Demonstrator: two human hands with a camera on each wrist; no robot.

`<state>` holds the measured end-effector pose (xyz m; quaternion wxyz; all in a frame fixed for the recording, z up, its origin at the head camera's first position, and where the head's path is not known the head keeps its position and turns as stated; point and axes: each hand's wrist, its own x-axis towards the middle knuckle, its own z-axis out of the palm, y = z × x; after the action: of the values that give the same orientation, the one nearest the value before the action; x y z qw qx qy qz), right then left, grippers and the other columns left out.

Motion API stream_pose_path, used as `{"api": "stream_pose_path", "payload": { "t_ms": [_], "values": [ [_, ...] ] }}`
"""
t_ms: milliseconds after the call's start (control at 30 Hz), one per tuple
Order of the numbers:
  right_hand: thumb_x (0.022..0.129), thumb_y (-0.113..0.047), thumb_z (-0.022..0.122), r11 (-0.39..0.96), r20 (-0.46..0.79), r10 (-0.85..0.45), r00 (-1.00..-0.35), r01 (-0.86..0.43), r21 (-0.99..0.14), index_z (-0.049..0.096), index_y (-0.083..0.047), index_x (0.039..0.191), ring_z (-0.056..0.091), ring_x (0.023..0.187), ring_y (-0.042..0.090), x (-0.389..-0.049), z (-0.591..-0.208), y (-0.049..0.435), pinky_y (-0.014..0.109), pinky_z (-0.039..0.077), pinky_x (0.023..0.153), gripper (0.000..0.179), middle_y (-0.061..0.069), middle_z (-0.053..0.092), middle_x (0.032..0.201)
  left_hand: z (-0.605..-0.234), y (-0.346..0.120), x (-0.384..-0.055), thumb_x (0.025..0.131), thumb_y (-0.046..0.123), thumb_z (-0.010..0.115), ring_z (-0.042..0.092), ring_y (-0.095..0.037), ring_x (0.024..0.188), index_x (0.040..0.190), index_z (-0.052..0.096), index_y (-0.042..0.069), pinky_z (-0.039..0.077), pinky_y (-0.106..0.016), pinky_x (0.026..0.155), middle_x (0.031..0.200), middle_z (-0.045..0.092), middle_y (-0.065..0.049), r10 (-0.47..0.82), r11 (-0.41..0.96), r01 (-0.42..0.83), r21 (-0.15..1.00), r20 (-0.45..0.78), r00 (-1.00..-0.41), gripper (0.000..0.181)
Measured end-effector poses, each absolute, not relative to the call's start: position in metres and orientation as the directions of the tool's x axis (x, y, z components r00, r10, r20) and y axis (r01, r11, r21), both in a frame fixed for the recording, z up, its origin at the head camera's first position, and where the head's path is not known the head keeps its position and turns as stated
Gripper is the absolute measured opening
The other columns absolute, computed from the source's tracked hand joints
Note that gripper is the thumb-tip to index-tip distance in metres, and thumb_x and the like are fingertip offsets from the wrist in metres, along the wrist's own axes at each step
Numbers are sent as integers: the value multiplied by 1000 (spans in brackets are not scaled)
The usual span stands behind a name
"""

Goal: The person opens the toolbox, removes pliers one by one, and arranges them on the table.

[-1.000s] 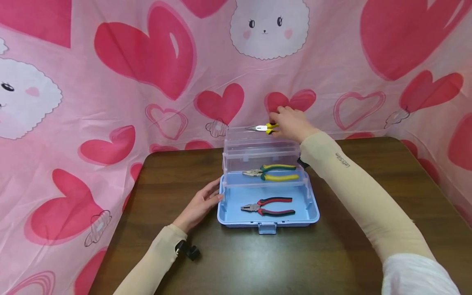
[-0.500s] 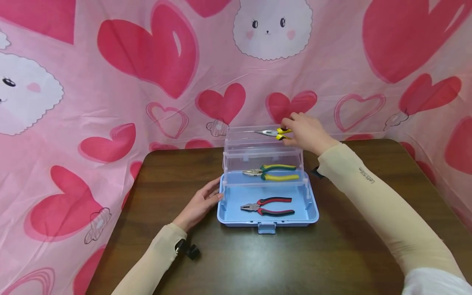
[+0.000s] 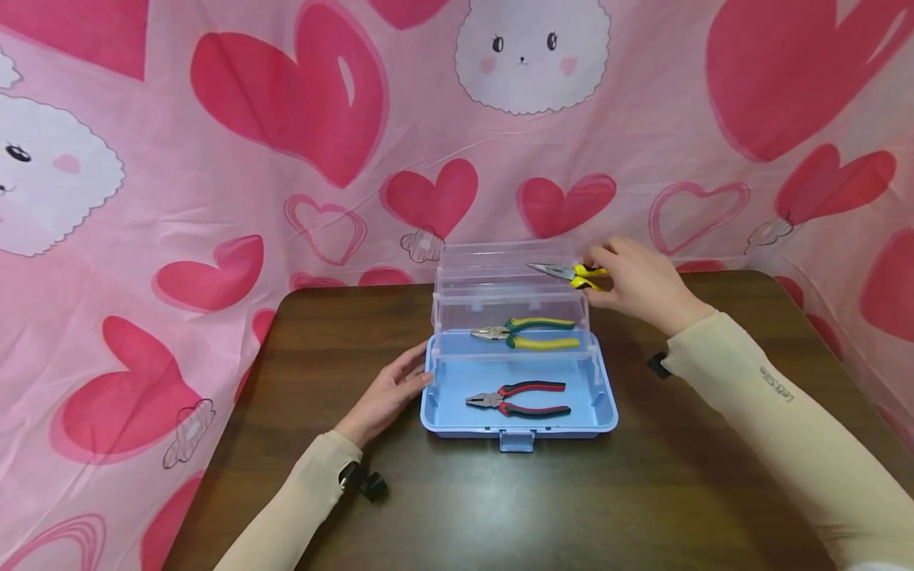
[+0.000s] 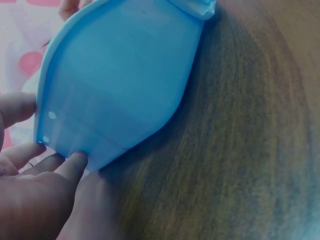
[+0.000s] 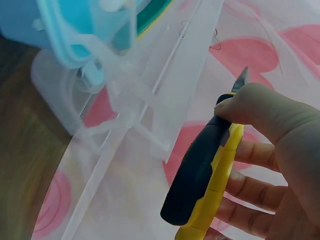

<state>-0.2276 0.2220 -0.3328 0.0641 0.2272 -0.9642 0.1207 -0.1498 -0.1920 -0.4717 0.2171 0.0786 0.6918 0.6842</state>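
Observation:
My right hand (image 3: 639, 285) pinches long-nose pliers (image 3: 557, 270) by their yellow-and-black handles, with the nose pointing left over the uppermost clear tray (image 3: 464, 262). In the right wrist view, my thumb presses on the black side of the handle (image 5: 192, 175). Below, a blue toolbox (image 3: 446, 408) stands unfolded. Red-and-black combination pliers (image 3: 489, 400) lie in its base. Green-and-yellow combination pliers (image 3: 543, 343) lie farther back, in the region of the lower clear tray. My left hand (image 3: 378, 396) rests against the box's left side, thumb and fingertips touching its blue wall (image 4: 125, 75).
A dark wooden table (image 3: 500, 507) bears the box, whose front latch (image 3: 516, 441) faces me. Behind the table hangs a pink cloth (image 3: 328, 214) with hearts. Small black wrist cameras sit on both wrists, the left one (image 3: 373, 486) near the tabletop.
My right hand has moved right and slightly down, carrying the long-nose pliers from above the tray's middle to its right end. My left hand and the other pliers have stayed put.

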Motion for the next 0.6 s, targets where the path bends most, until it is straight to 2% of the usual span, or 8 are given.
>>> {"api": "stream_pose_path", "payload": {
  "t_ms": [167,367,600],
  "values": [
    [83,-23,86,883,160,-392,-906,-419,-209,66,-11,126,56,102,32,-210,-336,237,56,56,81,49,13,59,117,-471,-193,-149,106,18,62,38,-25,153,163,34,19,38,-40,119,167,34,-4,403,45,-201,978,-202,-892,64],
    [82,-22,85,902,170,-342,-924,-374,-217,66,-9,122,58,96,33,-191,-345,254,59,56,78,46,14,62,114,-472,-193,-149,106,19,62,37,-24,153,163,33,20,37,-41,119,168,34,-3,404,44,-200,979,-200,-892,64],
    [85,-23,83,922,168,-266,-949,-301,-242,66,-7,121,61,96,34,-171,-358,278,61,55,68,43,17,62,114,-472,-193,-150,106,17,61,36,-25,153,164,33,18,38,-40,119,168,33,-5,411,27,-202,979,-195,-890,64]
  ]
}}
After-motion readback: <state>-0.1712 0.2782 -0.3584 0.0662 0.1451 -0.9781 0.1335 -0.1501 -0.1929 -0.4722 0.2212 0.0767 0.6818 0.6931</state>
